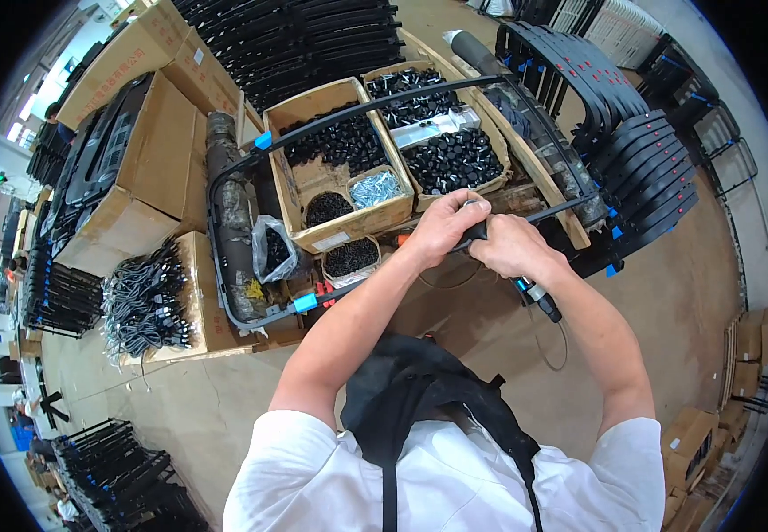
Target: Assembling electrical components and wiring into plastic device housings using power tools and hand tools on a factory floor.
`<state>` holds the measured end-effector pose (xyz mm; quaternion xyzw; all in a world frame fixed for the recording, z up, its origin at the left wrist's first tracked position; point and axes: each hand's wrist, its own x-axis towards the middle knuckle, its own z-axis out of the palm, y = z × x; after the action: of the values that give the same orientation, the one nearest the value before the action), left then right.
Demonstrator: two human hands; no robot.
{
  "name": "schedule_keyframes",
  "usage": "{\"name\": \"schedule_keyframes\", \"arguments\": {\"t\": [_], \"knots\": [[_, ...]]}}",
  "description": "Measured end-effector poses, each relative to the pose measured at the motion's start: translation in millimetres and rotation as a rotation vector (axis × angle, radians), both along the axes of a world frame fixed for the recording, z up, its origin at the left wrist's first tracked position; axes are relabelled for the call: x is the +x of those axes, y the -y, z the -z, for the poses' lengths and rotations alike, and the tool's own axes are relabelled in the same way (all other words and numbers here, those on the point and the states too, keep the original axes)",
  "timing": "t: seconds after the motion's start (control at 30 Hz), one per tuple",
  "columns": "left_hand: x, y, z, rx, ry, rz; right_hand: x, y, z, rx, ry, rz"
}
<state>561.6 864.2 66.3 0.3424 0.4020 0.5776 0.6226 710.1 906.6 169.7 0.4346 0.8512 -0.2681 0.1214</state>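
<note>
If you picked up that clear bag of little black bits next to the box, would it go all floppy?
Probably yes. The clear bag looks like thin crinkled plastic that slumps against the cardboard box, so it would likely sag and change shape. Its open, loose top suggests the small black pieces could spill if tipped. Packed with parts, it may feel heavy for its size.

Open cardboard boxes of small black parts [340, 142], bundle of black cables [144, 301], stacked black frames [641, 168], concrete floor [685, 293]
</note>
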Motion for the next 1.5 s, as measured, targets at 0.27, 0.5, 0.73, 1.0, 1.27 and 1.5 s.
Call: {"name": "schedule_keyframes", "arguments": {"t": [0.27, 0.5, 0.73, 1.0, 1.27, 1.5], "knots": [[-2.0, 5.6, 6.8, 0.011, -0.039, 0.022, 1.1, -1.0, 8.3, -0.046, 0.018, 0.013], [0.9, 13.1, 14.4, -0.001, -0.004, -0.096, -6.5, -3.1, 22.4, -0.032, 0.034, -0.027], [4.1, 12.6, 26.8, -0.012, -0.021, -0.125, -18.2, -8.0, 13.5, -0.287, 0.113, 0.044], [3.1, 16.1, 6.2, 0.026, -0.149, -0.149, -10.3, -18.7, 37.2, -0.118, 0.016, -0.059], [-8.7, 9.5, -13.4, -0.018, -0.001, -0.153, -21.6, -30.9, 15.5, -0.137, -0.041, -0.099], [-138.9, 26.8, -56.2, 0.404, -0.285, -0.690, -137.7, -8.7, -43.9, 0.003, -0.299, -0.176]]}}
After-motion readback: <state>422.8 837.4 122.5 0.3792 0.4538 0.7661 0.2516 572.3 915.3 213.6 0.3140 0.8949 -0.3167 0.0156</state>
